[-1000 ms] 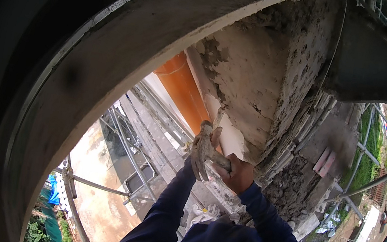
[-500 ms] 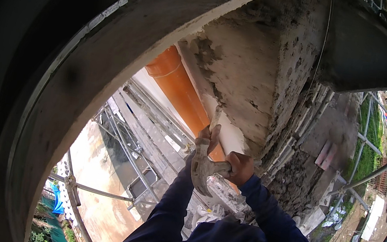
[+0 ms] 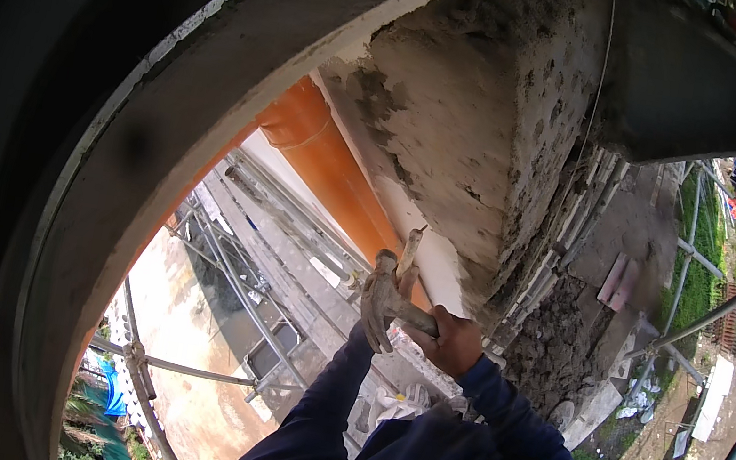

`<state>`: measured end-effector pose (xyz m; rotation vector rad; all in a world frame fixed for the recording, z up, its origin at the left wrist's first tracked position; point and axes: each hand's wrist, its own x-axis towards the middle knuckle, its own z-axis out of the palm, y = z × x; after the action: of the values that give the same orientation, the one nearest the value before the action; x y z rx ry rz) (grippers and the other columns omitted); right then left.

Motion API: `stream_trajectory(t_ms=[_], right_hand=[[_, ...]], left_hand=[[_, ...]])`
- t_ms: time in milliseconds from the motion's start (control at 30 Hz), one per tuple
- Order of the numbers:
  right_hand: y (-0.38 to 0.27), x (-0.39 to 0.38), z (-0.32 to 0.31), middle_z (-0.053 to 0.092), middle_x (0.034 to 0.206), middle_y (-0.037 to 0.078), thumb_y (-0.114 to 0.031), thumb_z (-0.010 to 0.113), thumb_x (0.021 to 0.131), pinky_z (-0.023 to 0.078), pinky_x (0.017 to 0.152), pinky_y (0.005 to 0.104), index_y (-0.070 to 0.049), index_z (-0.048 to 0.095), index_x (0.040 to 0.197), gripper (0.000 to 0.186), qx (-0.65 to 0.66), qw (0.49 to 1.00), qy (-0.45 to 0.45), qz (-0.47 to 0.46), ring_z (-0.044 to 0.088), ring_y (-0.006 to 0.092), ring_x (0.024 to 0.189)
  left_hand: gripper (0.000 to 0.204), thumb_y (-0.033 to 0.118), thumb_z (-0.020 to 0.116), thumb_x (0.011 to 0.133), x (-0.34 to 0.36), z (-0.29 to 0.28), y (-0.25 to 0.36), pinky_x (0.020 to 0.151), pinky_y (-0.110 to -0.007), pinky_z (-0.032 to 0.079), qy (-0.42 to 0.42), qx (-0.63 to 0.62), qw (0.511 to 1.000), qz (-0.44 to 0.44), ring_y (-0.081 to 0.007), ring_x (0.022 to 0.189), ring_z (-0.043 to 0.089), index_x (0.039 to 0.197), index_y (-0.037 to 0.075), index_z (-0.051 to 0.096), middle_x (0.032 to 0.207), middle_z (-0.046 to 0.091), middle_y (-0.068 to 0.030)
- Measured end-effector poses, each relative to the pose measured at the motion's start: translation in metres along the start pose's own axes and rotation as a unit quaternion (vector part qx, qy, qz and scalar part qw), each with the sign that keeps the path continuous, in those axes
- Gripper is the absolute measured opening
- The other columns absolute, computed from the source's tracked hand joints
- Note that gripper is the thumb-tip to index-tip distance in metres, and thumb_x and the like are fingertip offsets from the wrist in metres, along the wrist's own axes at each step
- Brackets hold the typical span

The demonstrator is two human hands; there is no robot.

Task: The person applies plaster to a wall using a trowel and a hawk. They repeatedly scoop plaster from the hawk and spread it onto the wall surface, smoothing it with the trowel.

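My right hand (image 3: pixel 454 342) is closed round the handle of a dusty claw hammer (image 3: pixel 378 293), its head out to the left, claw curving down. My left hand (image 3: pixel 406 282), partly hidden behind the hammer head, grips a slender plaster-crusted chisel (image 3: pixel 412 244) standing up beside it, tip toward the rough cracked plaster surface (image 3: pixel 446 118) above. An orange column (image 3: pixel 327 172) runs down behind the tools, with a pale strip of wall (image 3: pixel 440 269) along its right side.
A concrete arch edge (image 3: pixel 125 137) curves over the left, a dark block (image 3: pixel 678 96) sits at top right. Scaffold poles (image 3: pixel 183 365) and planks (image 3: pixel 236 220) lie below, with rubble (image 3: pixel 552 334) at right. Ground with debris, grass and blue sheeting is far beneath.
The view has shifted, so the arch and plaster surface sit higher and further left. The hammer head dropped slightly and changed angle; the chisel now shows more clearly above it.
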<state>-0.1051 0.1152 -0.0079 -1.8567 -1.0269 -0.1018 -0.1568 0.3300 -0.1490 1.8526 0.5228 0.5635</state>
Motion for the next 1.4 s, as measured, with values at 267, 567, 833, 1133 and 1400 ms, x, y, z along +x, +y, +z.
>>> stream_trajectory(t_ms=[267, 567, 833, 1133, 1400], right_hand=[[-0.008, 0.006, -0.013, 0.06, 0.065, 0.011, -0.039, 0.077, 0.074, 0.047, 0.049, 0.0414, -0.006, 0.057, 0.084, 0.04, 0.024, 0.986, -0.008, -0.167, 0.061, 0.0329, 0.056], [-0.014, 0.008, -0.014, 0.058, 0.061, 0.012, -0.039, 0.077, 0.08, 0.049, 0.05, 0.0421, -0.005, 0.056, 0.079, 0.039, 0.009, 1.0, 0.022, -0.013, 0.062, 0.0314, 0.055], [0.037, 0.026, 0.015, 0.065, 0.065, 0.017, -0.046, 0.065, 0.089, 0.051, 0.052, 0.0455, -0.003, 0.056, 0.091, 0.044, -0.072, 0.99, -0.057, 0.107, 0.066, 0.0356, 0.059], [0.066, 0.037, 0.02, 0.061, 0.062, 0.018, -0.05, 0.065, 0.086, 0.049, 0.052, 0.0454, -0.003, 0.056, 0.087, 0.047, -0.099, 0.988, -0.025, 0.117, 0.064, 0.0375, 0.059], [-0.003, 0.001, -0.007, 0.056, 0.058, 0.008, -0.042, 0.079, 0.074, 0.047, 0.048, 0.0413, -0.008, 0.057, 0.081, 0.041, 0.025, 0.991, -0.013, -0.133, 0.06, 0.0297, 0.052]], left_hand=[[0.03, 0.028, 0.063, 0.093, 0.056, 0.031, 0.057, 0.05, -0.036, 0.041, 0.074, 0.024, 0.992, 0.103, -0.0154, 0.052, 0.05, 0.083, -0.001, 0.063, 0.057, 0.053, -0.0086], [0.035, 0.034, 0.063, 0.093, 0.069, 0.016, 0.002, 0.052, -0.038, 0.044, -0.031, -0.134, 0.99, 0.001, -0.0247, 0.056, 0.057, 0.087, -0.001, 0.063, 0.061, 0.055, -0.0122], [0.037, 0.035, 0.064, 0.092, 0.073, 0.033, 0.041, 0.055, -0.036, 0.046, 0.105, 0.193, 0.952, 0.212, -0.0243, 0.057, 0.055, 0.086, -0.002, 0.063, 0.063, 0.057, -0.0108], [0.031, 0.025, 0.071, 0.083, 0.062, 0.023, 0.042, 0.066, -0.041, 0.052, 0.083, 0.115, 0.964, 0.223, -0.038, 0.076, 0.067, 0.1, 0.001, 0.064, 0.078, 0.068, -0.0178], [0.03, 0.027, 0.066, 0.085, 0.061, 0.031, 0.054, 0.067, -0.046, 0.051, 0.063, 0.263, 0.963, -0.002, -0.0408, 0.082, 0.066, 0.103, 0.003, 0.064, 0.083, 0.067, -0.0233]])
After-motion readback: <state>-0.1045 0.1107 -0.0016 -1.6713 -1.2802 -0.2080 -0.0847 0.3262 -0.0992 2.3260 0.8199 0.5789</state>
